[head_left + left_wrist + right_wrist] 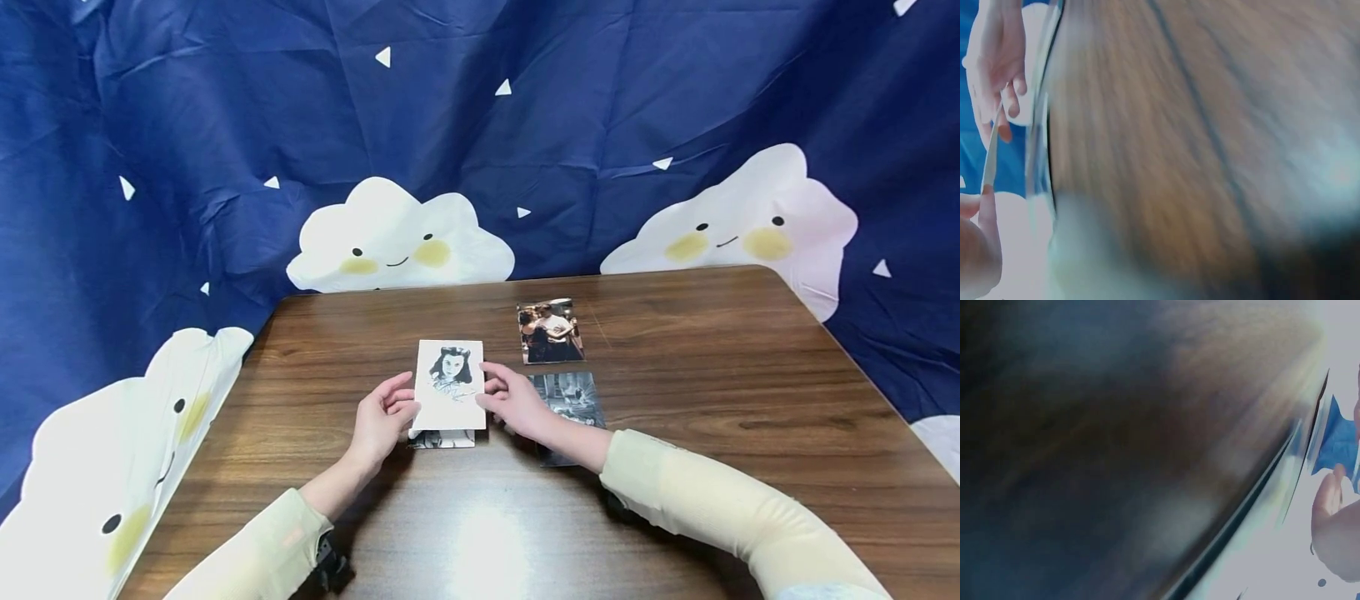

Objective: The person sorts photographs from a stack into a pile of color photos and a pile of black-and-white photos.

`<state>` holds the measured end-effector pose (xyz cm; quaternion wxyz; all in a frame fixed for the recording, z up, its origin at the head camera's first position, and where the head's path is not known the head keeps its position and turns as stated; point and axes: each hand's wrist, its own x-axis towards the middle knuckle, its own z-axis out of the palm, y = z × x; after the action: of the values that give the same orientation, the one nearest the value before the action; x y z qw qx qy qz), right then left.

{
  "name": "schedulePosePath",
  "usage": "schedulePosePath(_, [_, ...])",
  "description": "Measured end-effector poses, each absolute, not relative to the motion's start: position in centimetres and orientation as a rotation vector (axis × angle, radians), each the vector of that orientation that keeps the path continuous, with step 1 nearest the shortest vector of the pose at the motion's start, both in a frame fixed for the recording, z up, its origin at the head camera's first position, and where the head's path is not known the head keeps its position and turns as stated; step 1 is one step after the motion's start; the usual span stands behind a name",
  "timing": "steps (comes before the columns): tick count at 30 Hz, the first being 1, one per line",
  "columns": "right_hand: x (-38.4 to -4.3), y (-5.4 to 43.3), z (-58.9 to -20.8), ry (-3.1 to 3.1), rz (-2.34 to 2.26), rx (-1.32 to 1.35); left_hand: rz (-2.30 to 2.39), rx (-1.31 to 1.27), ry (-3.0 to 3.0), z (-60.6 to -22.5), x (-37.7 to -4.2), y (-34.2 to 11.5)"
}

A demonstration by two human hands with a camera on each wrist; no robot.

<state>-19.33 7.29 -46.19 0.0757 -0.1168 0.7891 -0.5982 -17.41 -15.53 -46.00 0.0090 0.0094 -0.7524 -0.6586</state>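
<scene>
In the head view, a white photo card with a black-and-white portrait and handwriting across it is raised over the table between both hands. My left hand pinches its left edge, and my right hand grips the right edge between thumb and fingers. The left wrist view shows the card nearly edge-on, a thin pale strip between the two hands. Under it, mostly covered, lies another black-and-white photo. A dark grey photo lies beneath my right forearm, partly hidden by it.
A colour photo of two people lies farther back, just behind the dark grey one. The brown wooden table extends to both sides, its back edge against a blue curtain printed with white clouds. Glare brightens the table's near middle.
</scene>
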Motion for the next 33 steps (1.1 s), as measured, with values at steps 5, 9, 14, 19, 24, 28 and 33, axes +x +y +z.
schedulePosePath(5, [-19.9,8.1,-45.7,2.435,-1.885,-0.312,-2.118,-0.020,-2.360,-45.4,-17.4,-14.2])
schedulePosePath(9, [-20.2,9.1,-45.6,2.479,-1.931,-0.373,-2.165,-0.074,-2.370,-44.9,-17.5,-13.3])
schedulePosePath(14, [-20.1,10.7,-45.3,2.491,-1.942,-0.450,-2.193,-0.236,-2.402,-44.5,-17.7,-12.4])
schedulePosePath(19, [-19.9,12.8,-44.7,2.519,-1.882,-0.465,-2.193,-0.448,-2.475,-44.4,-18.3,-11.4])
schedulePosePath(24, [-19.5,14.7,-44.4,2.539,-1.784,-0.482,-2.202,-0.592,-2.540,-44.2,-18.6,-10.1])
schedulePosePath(28, [-19.4,16.5,-44.2,2.500,-1.735,-0.490,-2.201,-0.677,-2.583,-44.3,-18.8,-9.0])
schedulePosePath(33, [-19.2,18.9,-44.4,2.455,-1.688,-0.467,-2.132,-0.769,-2.654,-44.4,-19.0,-7.2])
